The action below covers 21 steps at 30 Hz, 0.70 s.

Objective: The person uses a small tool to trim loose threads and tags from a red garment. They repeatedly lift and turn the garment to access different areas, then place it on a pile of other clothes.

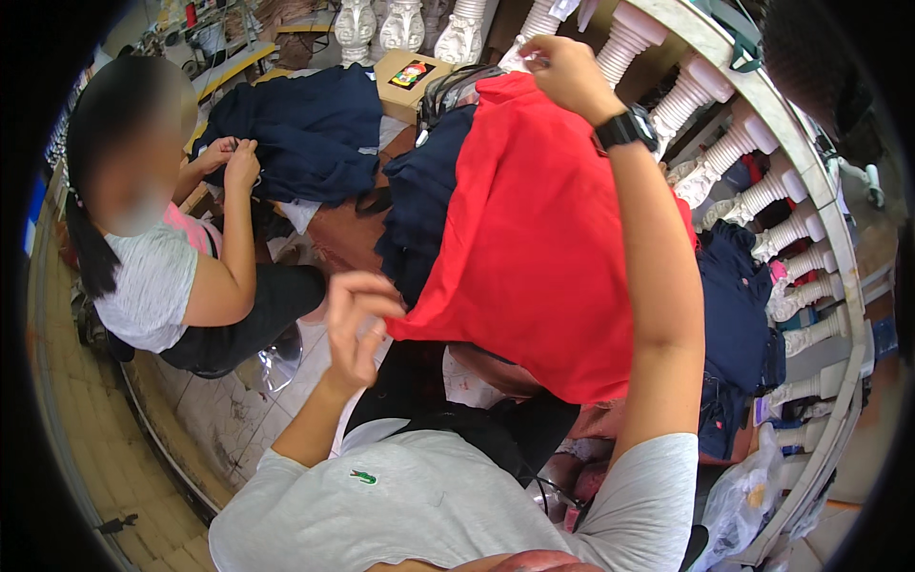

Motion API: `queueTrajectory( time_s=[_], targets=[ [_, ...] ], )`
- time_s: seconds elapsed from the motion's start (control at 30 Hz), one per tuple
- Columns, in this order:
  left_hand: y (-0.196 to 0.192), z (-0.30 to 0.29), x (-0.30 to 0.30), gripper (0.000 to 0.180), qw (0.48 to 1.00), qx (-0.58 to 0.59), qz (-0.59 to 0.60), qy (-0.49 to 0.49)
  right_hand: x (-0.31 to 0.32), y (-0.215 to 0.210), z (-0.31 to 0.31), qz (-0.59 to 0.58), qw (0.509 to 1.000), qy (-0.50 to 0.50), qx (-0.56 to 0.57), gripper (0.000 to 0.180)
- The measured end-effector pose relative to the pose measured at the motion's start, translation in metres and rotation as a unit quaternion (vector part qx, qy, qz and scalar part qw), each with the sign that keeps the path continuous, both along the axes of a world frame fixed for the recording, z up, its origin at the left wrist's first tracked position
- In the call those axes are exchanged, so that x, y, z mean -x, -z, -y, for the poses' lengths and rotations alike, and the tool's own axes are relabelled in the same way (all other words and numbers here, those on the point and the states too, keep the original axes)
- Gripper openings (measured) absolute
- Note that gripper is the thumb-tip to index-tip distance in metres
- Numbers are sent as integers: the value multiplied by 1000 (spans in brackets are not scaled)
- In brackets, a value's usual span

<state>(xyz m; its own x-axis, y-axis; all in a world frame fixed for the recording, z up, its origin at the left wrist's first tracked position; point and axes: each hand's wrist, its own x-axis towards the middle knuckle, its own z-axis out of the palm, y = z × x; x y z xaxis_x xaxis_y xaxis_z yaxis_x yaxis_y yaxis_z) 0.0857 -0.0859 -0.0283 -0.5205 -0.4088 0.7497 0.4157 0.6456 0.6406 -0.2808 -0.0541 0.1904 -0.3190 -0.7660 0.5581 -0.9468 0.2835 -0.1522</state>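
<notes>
Across the person's lap and the brown desk (345, 238), a red cloth (543, 224) lies spread between the two hands. Its long axis runs from a narrow far end beside the balusters (667, 105) down toward the person's lap, slanting slightly rightward; one pointed corner reaches left to the left hand (357, 329). That hand is blurred, fingers apart and curled at the corner; whether they pinch it cannot be told. The right hand (572, 81), wearing a black watch (626, 130), is raised above the far end with fingers bent together; what sits between the fingertips is too small to tell.

The right forearm crosses over the cloth's right part. Past it, navy garments (739, 310) crowd the curved railing, so that side is tight. Leftward, tiled floor (224, 410) shows between the left forearm and a seated co-worker (152, 276), whose hands are at another navy garment (295, 133). Navy fabric (424, 181) borders the cloth's upper left edge.

A cardboard box (396, 81) bears a dark label with a colourful figure; a small green emblem marks the person's grey shirt (438, 496).
</notes>
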Motion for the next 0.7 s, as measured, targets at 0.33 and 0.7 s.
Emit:
queueTrajectory(
  time_s=[0.33,0.7],
  targets=[
    [-91,19,214,29,986,157,-56,14,86,57,-90,305,883,231,272,25],
    [-125,38,197,6,973,-86,-50,209,32,11,-195,480,850,116,186,18]
  ],
)
